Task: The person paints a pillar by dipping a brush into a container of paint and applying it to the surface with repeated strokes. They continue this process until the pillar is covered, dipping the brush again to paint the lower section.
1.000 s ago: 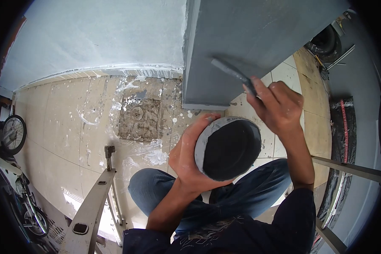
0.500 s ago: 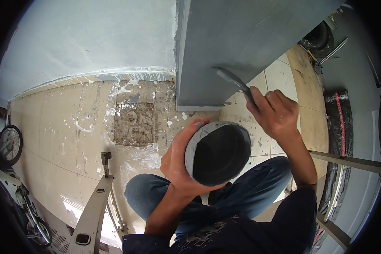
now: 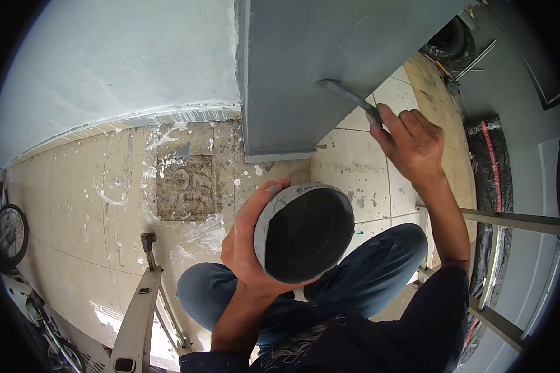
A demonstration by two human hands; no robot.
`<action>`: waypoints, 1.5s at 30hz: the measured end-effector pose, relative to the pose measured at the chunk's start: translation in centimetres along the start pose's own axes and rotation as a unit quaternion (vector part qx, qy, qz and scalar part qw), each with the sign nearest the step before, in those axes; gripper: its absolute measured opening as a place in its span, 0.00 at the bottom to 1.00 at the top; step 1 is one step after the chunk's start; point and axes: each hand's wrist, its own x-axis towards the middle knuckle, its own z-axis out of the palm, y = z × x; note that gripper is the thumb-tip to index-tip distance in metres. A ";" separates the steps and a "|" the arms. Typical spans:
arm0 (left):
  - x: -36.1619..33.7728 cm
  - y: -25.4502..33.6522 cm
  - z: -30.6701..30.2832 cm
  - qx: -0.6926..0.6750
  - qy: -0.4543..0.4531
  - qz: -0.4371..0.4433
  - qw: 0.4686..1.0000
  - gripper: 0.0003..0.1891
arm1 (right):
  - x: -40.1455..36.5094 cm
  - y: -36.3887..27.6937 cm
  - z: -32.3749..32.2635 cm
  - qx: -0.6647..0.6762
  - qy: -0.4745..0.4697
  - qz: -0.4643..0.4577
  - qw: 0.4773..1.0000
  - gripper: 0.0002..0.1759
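Note:
In my left hand (image 3: pixel 246 239) is a round, paint-smeared pot (image 3: pixel 280 202), its open mouth tilted up toward me. The inside looks dark grey; how much paint it contains is hard to make out. My right hand (image 3: pixel 415 146) pinches the handle of a slim, grey-coated paintbrush (image 3: pixel 353 99). The brush's tip meets the dark grey face of a pillar (image 3: pixel 292 56), ahead and a little right of the pot. Some left-hand fingers are hidden behind the pot.
A pale wall (image 3: pixel 118 56) adjoins the pillar. Paint spots cover the tiled floor (image 3: pixel 74 205). Ladder-like metal rails (image 3: pixel 134 317) stand at left, with more bars (image 3: pixel 510 221) at right. A bicycle wheel (image 3: pixel 11 233) is far left; a tyre (image 3: pixel 448 43) lies upper right.
The brush tip has moved up and to the right across the pillar face. The view has shifted slightly, and the pot sits a little further left in it, still held.

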 end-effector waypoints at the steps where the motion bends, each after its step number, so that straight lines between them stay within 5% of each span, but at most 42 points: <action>1: 0.0 0.0 0.0 0.000 -0.003 0.008 1.000 0.49 | 0.5 0.5 -0.9 -0.008 0.012 0.013 1.000 0.22; 5: 0.0 0.3 0.3 0.003 0.003 0.004 1.000 0.49 | 1.0 1.4 -3.4 -0.067 0.084 0.025 0.994 0.22; 12: 0.0 0.5 0.6 0.020 -0.012 0.008 1.000 0.50 | -2.4 0.6 -0.5 -0.014 -0.056 -0.015 0.998 0.22; 20: -0.3 0.4 0.9 0.002 -0.022 0.025 0.999 0.52 | -1.0 2.3 -4.1 -0.082 0.089 0.032 0.992 0.21; 24: -0.5 0.4 1.1 0.015 -0.031 0.015 0.999 0.52 | -2.4 0.5 -1.0 -0.005 -0.023 -0.031 0.999 0.23; 31: -0.2 0.8 1.3 0.009 -0.030 0.028 0.999 0.51 | -0.6 2.1 -2.6 -0.067 0.082 0.011 0.994 0.24; 35: -0.3 0.7 1.3 0.006 -0.031 0.021 0.999 0.51 | -3.0 0.5 -1.7 -0.003 -0.021 -0.026 0.999 0.23; 45: -0.4 0.5 1.3 -0.003 -0.021 0.028 0.999 0.51 | -2.7 4.0 -3.8 -0.082 0.015 0.005 0.997 0.24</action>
